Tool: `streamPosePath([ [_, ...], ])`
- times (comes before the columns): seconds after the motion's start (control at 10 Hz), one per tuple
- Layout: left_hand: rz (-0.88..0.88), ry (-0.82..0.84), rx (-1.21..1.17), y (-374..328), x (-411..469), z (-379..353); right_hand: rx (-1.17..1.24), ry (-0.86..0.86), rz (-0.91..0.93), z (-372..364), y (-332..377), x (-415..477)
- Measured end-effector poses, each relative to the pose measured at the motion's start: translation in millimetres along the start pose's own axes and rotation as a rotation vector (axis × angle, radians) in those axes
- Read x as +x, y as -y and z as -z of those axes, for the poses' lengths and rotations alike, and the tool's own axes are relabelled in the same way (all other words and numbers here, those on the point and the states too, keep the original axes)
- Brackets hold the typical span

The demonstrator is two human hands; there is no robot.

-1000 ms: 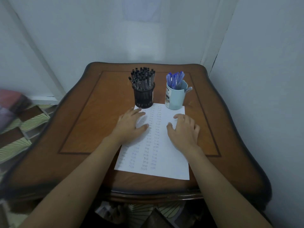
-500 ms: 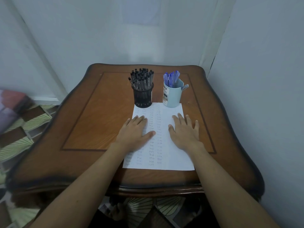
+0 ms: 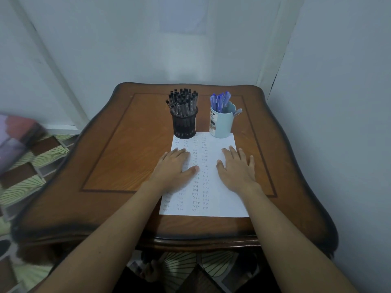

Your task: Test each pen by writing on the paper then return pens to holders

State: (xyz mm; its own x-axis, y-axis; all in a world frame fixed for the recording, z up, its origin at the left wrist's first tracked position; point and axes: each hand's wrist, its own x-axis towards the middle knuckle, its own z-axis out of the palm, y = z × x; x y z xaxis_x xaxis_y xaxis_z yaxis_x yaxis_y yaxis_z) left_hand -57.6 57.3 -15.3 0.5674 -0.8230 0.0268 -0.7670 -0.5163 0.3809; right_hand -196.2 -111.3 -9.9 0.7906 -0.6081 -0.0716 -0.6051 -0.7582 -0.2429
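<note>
head view: left hand (image 3: 173,168) and right hand (image 3: 237,168) flat on paper (image 3: 207,187), fingers straight.

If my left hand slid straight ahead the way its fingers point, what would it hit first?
Most likely the black mesh pen holder, standing just beyond the left hand at the paper's far edge; depth is uncertain.

Paper (image 3: 211,200): white sheet, flat on the counter (image 3: 118,157), under both hands. Columns of small handwritten "test" marks fill its left and middle; the right strip is blank. Black mesh holder (image 3: 184,125): upright, just past the left hand (image 3: 175,168) fingertips, at the sheet's far left corner, packed with black-capped pens (image 3: 183,100). Light blue cup (image 3: 222,123): upright, past the right hand (image 3: 237,168), on the sheet's far edge, holding blue pens (image 3: 220,100).
</note>
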Motion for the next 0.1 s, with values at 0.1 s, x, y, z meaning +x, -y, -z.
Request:
streamPosePath([
  [0.1, 0.016, -0.034, -0.045, 2.2, 5.1, 4.1, 0.057, -0.017, -0.012, 0.3, 0.7, 0.1],
])
